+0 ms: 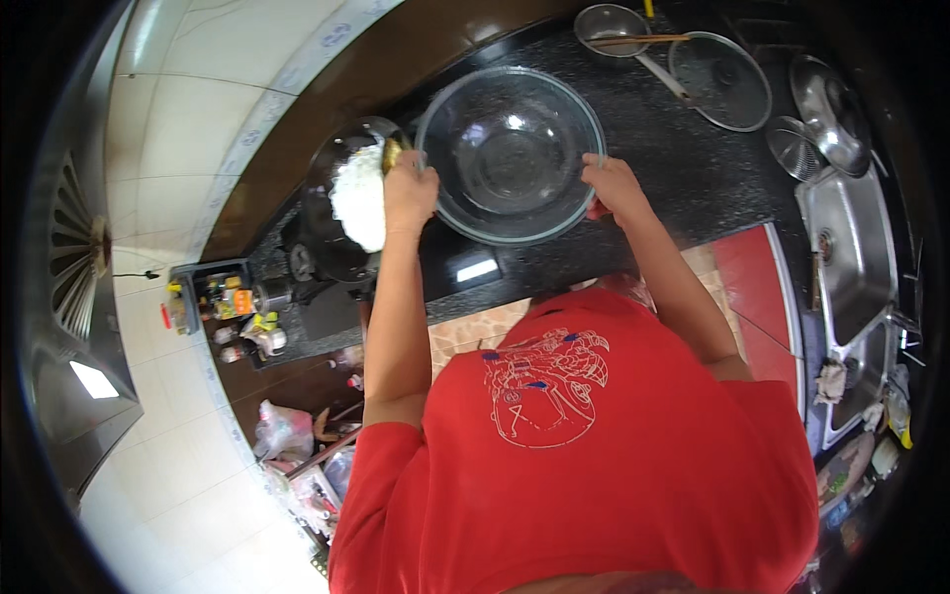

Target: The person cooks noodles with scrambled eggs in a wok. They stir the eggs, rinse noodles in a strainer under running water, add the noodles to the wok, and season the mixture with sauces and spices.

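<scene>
A large clear glass bowl [519, 215] is before me over the black countertop, and its bare bottom shows through. My left hand [410, 191] grips the left side of its rim. On the opposite side, my right hand [614, 187] has its fingers around the rim. Left of the bowl is a dark round pan [323, 193] with a heap of white food [360, 197] in it; the white is too bright to tell what it is. A yellow-brown object [392, 154] shows beside my left hand, partly hidden, and I cannot tell whether I touch it.
A metal strainer [610, 30] with chopsticks [660, 38] across it lies by a glass lid [720, 82] at the back right. A wire skimmer [793, 148] is near the steel sink [853, 245]. A condiment bin [194, 297] stands left, below the range hood [74, 260].
</scene>
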`<state>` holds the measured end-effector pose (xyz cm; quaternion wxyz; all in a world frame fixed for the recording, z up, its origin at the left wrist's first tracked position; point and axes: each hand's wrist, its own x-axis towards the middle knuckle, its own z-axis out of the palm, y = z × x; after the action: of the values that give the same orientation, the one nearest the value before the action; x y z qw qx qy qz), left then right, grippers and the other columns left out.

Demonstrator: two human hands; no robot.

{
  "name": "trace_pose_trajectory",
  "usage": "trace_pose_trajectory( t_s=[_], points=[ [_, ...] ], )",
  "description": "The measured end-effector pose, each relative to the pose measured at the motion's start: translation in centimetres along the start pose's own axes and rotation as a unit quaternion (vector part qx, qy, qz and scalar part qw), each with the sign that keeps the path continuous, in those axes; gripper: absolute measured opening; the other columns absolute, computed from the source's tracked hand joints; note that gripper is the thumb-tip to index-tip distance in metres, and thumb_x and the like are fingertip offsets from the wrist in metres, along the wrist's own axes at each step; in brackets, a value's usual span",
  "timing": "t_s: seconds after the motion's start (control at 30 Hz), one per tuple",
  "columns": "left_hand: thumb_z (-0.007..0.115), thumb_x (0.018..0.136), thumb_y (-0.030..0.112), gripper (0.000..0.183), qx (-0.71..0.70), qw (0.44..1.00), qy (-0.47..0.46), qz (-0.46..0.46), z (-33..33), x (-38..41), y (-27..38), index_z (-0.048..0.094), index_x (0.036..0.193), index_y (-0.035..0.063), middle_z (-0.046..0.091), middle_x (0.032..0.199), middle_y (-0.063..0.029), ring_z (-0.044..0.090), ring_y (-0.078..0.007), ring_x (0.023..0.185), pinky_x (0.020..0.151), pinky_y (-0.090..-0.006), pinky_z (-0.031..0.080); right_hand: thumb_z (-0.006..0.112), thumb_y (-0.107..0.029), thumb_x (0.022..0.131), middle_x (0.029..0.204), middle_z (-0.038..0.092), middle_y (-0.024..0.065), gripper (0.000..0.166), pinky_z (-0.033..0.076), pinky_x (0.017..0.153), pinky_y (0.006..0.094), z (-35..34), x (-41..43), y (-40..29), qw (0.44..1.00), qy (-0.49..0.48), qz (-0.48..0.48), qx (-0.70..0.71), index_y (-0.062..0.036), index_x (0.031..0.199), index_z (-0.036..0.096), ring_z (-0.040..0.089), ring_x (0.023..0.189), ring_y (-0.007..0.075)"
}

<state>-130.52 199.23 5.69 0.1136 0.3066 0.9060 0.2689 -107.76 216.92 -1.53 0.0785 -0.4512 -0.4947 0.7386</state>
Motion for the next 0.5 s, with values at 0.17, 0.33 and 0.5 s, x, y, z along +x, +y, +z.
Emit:
trace_pose_trajectory(
  t_s=[0.17, 0.33, 0.5],
  points=[
    [0.054, 0.08, 0.011, 0.03, -0.084, 0.991, -0.08, -0.064, 10.3, -1.7, 0.8, 0.056, 0.106, -0.0048, 0.061, 0.057, -0.0141, 0.061, -0.0222, 0.047, 0.045, -0.0328, 0.05, 0.052, -0.014, 0.078, 0.067, 0.057, 0.0142, 0.057, 0.048, 0.04, 0.0313, -7.4, 1.3, 3.1, 0.996, 0.055, 0.025, -0.063, 0.0065, 0.13, 0.045, 0.055, 0.044, 0.0192],
    [0.056, 0.08, 0.017, 0.034, -0.056, 0.996, -0.049, -0.055, 15.0, -2.3, -0.3, 0.055, 0.109, -0.0004, 0.065, 0.077, -0.0219, 0.066, -0.0337, 0.071, 0.07, -0.0424, 0.051, 0.052, -0.014, 0.076, 0.064, 0.057, 0.0159, 0.056, 0.045, 0.037, 0.0338, -10.0, 2.4, 4.5, 0.994, 0.058, 0.013, -0.089, 0.0038, 0.129, 0.047, 0.054, 0.042, 0.0211],
    [0.053, 0.078, 0.013, 0.038, -0.062, 0.994, -0.058, -0.074, 19.1, -1.8, 0.0, 0.051, 0.114, 0.001, 0.064, 0.072, -0.0221, 0.065, -0.0313, 0.057, 0.057, -0.0419, 0.054, 0.053, -0.012, 0.077, 0.067, 0.058, 0.012, 0.053, 0.044, 0.036, 0.0325, -12.9, 4.1, 5.5, 0.994, 0.067, 0.029, -0.081, 0.0001, 0.129, 0.049, 0.052, 0.041, 0.0192]
  ],
)
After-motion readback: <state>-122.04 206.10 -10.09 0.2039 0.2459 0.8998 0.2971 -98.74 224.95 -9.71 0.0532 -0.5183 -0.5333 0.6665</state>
